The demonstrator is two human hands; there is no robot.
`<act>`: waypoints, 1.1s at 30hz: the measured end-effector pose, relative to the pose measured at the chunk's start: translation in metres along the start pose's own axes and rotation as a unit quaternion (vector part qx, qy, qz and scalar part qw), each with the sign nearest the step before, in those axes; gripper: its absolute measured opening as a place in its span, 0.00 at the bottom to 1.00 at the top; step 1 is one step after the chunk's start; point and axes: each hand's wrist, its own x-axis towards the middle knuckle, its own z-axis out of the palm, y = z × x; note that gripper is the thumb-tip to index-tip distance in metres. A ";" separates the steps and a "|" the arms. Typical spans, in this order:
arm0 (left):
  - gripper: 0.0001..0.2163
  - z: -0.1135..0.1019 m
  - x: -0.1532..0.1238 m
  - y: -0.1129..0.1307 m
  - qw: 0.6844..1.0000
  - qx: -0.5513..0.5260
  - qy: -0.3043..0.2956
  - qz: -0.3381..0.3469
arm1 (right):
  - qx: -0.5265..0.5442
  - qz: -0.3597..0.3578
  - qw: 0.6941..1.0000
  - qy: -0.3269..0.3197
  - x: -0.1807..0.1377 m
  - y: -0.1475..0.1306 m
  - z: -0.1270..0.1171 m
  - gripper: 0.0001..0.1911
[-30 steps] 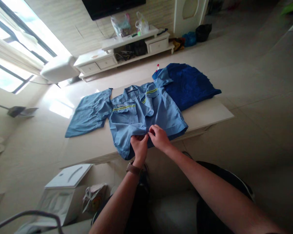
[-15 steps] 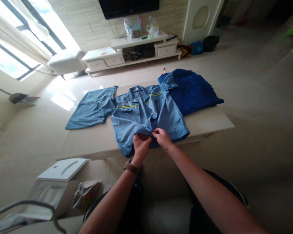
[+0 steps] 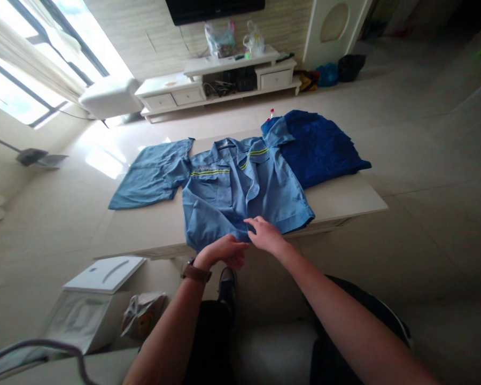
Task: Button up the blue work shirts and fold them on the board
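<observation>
Lying face up, the light-blue, short-sleeved cloth shirt with yellow chest stripes spreads across the middle of the long, cream, flat-topped table, collar parted and hem reaching the near edge. Half a second ago both hands met in a pinch on its lower front; now the left hand has rolled over and dropped to the hem, its fingers curled downward, and whether they grip any cloth I cannot tell. The right hand is at the front opening, thumb and forefinger spread apart. That joint pinch seems to be let go, leaving the lower front probably less firmly held. A pale-blue, flat-laid cloth garment borders the shirt on the left, a dark-blue, heaped cloth garment on the right; tabletop shows in front of both, giving room sideways.
</observation>
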 end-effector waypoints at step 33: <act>0.10 0.013 0.048 -0.019 0.879 0.359 0.299 0.093 | 0.077 0.122 0.989 0.016 0.016 0.009 0.037 0.28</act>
